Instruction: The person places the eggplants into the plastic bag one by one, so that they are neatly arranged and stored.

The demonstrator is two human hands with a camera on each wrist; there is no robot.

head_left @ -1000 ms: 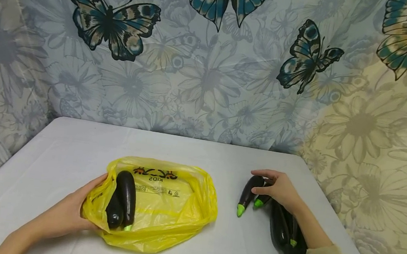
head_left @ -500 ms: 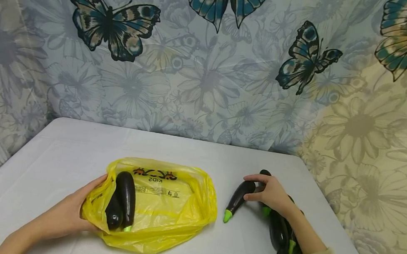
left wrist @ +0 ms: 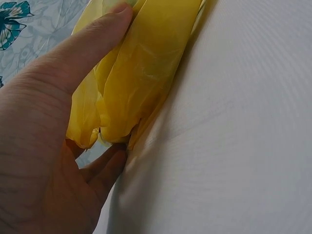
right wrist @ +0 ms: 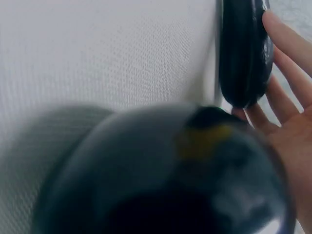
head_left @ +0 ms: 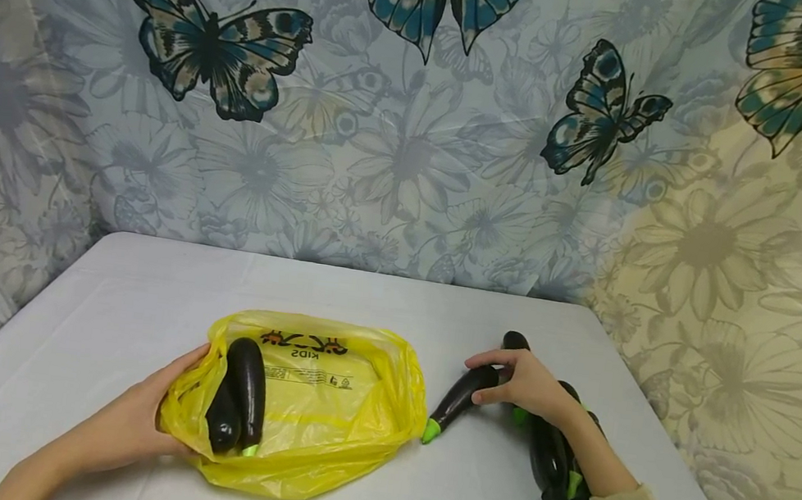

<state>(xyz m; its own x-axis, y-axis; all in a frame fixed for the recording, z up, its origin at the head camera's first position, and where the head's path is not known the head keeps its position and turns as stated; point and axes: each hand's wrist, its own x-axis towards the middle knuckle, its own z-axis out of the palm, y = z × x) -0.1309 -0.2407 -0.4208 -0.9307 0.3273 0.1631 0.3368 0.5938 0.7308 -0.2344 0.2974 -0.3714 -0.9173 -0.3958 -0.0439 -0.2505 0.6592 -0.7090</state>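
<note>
My left hand grips the left side of a yellow plastic bag, thumb over the bunched film and fingers behind it in the left wrist view. The bag lies on its side with its mouth spread. Two dark eggplants lie side by side inside, at the left. With thumb and fingers, my right hand pinches the blunt end of another eggplant; its green stem end touches or nearly touches the bag's right edge. In the right wrist view, the held eggplant shows between the fingers.
Several more eggplants are bunched under and beside my right forearm, partly hidden. One eggplant tip sticks out behind my right hand. A blurred dark eggplant looms close to the right wrist camera. Everything rests on a white-covered table.
My right hand has slid one eggplant leftward and slightly nearer, out of the bunch to the bag's right edge. The left hand and the bag have stayed put.
</note>
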